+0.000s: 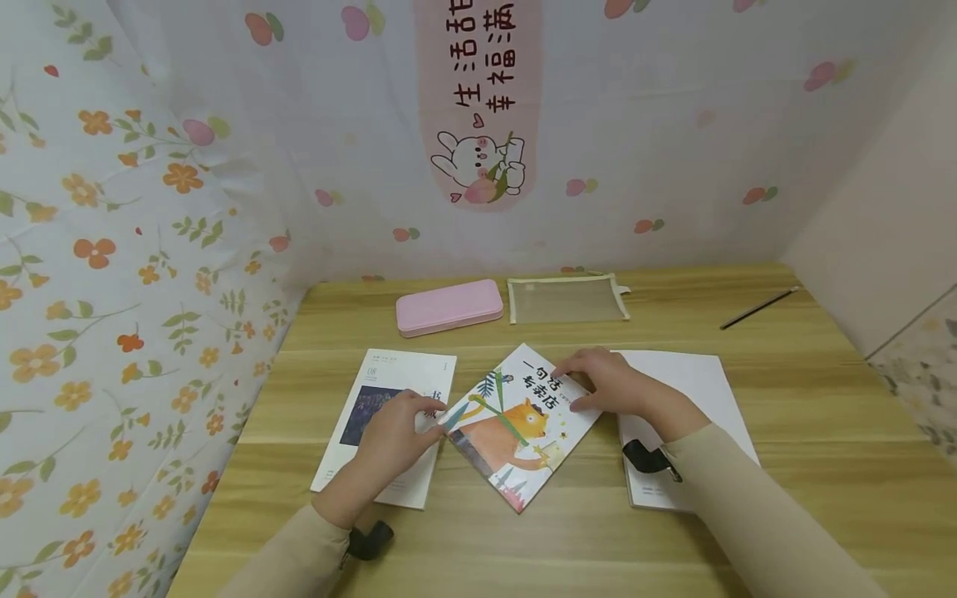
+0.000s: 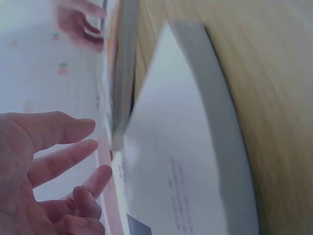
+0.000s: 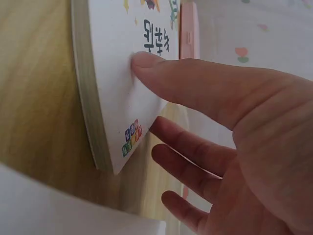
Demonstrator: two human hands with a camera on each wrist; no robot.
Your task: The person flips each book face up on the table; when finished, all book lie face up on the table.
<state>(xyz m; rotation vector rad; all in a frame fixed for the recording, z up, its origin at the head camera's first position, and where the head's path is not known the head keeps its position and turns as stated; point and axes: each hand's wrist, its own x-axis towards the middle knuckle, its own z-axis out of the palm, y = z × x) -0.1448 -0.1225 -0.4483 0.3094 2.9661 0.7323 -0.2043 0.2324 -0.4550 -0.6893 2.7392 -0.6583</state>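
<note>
A picture book [image 1: 508,423] with an orange bear on its cover lies turned cornerwise between my hands. My right hand [image 1: 616,382] holds its upper right edge, the thumb [image 3: 151,62] on the cover and the index fingertip at the edge. The other right fingers spread past that edge. My left hand [image 1: 396,432] is at the book's left corner, fingers loosely bent and apart; the left wrist view shows no grip. Beneath that hand lies a white book [image 1: 407,490] with a dark blue picture. A white-covered book [image 1: 691,378] lies partly under my right forearm.
A pink case [image 1: 449,307] and a mesh zip pouch [image 1: 568,301] lie along the back of the wooden table [image 1: 523,556]. A dark pen [image 1: 758,308] lies at the back right. Patterned cloth hangs behind and at the left.
</note>
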